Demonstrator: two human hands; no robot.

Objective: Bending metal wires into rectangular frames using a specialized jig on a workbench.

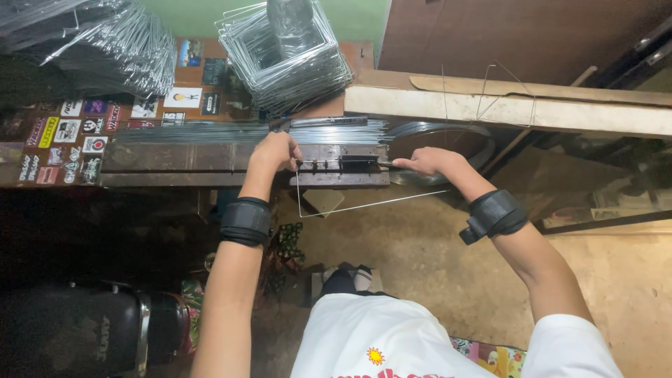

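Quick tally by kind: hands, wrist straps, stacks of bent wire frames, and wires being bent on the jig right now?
Hands: 2, left hand, right hand
Black wrist straps: 2
Stacks of bent wire frames: 2
Wire on the jig: 1
Total: 7

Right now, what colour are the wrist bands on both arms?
Black, both wrist bands, clearest in the head view.

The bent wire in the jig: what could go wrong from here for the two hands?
1. The left hand grips right at the jig, so fingers could get pinched against the metal pins.
2. The bent wire hangs free below the bench; its loose end might spring or swing toward the person's legs.
3. The right hand holds a handle beside the wire coil; a slip could scrape it on the coil's edge.
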